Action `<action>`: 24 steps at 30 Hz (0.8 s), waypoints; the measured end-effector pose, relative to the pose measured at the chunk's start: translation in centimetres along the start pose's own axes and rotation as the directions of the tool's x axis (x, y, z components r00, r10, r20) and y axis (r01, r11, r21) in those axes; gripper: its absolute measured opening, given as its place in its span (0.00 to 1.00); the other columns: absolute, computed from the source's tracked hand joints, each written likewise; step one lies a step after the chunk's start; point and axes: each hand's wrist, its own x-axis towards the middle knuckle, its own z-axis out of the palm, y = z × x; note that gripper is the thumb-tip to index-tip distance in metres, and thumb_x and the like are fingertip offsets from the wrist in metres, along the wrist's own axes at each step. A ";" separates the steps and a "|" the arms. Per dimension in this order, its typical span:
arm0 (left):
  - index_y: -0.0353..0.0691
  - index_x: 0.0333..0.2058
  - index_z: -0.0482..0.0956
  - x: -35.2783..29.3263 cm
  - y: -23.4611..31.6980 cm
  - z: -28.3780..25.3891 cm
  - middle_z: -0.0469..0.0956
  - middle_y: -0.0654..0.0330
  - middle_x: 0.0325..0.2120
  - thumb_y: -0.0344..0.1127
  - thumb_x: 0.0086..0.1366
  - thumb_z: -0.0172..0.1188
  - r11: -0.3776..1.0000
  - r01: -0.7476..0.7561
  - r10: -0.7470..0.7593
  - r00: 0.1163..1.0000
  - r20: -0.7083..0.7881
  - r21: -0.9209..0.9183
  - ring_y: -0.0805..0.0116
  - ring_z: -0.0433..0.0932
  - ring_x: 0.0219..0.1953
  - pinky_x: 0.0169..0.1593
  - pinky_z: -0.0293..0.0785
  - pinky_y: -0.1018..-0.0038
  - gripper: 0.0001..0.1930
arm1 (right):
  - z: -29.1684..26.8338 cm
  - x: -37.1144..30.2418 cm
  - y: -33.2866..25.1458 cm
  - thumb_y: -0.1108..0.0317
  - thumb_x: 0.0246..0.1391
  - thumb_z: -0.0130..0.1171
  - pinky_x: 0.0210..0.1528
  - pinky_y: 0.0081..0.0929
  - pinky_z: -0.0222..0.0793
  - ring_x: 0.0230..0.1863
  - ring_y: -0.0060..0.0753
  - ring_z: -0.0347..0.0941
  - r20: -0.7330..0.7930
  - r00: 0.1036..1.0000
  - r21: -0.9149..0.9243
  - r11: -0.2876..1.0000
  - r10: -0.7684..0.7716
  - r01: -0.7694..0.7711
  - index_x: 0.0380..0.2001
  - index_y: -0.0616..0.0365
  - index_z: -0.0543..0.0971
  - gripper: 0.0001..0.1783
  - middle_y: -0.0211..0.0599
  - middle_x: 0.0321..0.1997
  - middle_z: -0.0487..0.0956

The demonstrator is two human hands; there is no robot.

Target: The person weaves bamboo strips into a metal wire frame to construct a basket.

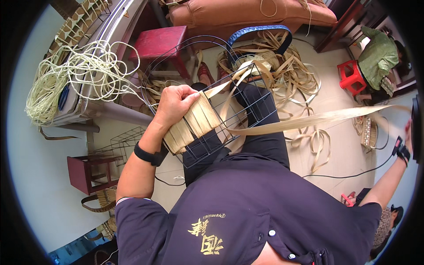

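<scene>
A black wire basket frame (260,106) rests across my lap. Flat tan strips (201,117) are wrapped side by side over part of its wires. My left hand (174,104) is closed, thumb and fingers pinching the wrapped strip at the frame's upper edge. From the frame a long loose tan strip (300,121) stretches through the air to the right, toward my outstretched right hand (408,137). That hand seems closed on the strip's far part, which is blurred; the picture's rim hides some of its fingers.
Beyond the frame lies a heap of tan strips (296,75) with a blue band (258,30). Pale cord (84,75) hangs over the table at left. A red stool (161,46), an orange sofa (247,17) and a seated person in green (377,57) are farther off.
</scene>
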 end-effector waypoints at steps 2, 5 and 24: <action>0.33 0.34 0.86 0.3 0.3 -0.1 0.83 0.56 0.20 0.36 0.63 0.67 0.999 -0.019 0.019 1.000 0.009 0.042 0.77 0.77 0.21 0.29 0.73 0.75 0.10 | 1.1 -1.6 3.9 0.62 0.59 0.61 0.40 0.25 0.71 0.41 0.30 0.72 0.020 0.999 -0.595 0.803 -0.037 0.042 0.56 0.55 0.73 0.23 0.38 0.45 0.77; 0.32 0.34 0.86 -0.6 0.7 -0.1 0.83 0.56 0.20 0.35 0.63 0.67 0.998 -0.027 0.027 1.000 -0.012 0.064 0.77 0.77 0.21 0.28 0.72 0.76 0.10 | 18.1 -9.0 8.6 0.58 0.62 0.60 0.52 0.30 0.76 0.56 0.31 0.76 0.158 0.934 -0.813 0.580 0.320 -0.061 0.63 0.51 0.74 0.27 0.36 0.60 0.77; 0.33 0.35 0.86 -0.1 0.5 0.5 0.83 0.57 0.20 0.35 0.63 0.66 0.998 -0.028 0.029 0.999 -0.023 0.049 0.76 0.77 0.21 0.29 0.72 0.75 0.10 | -11.0 -2.3 1.4 0.63 0.69 0.52 0.47 0.20 0.72 0.44 0.17 0.75 -0.269 0.962 -0.407 0.899 0.048 -0.158 0.55 0.55 0.76 0.15 0.31 0.47 0.81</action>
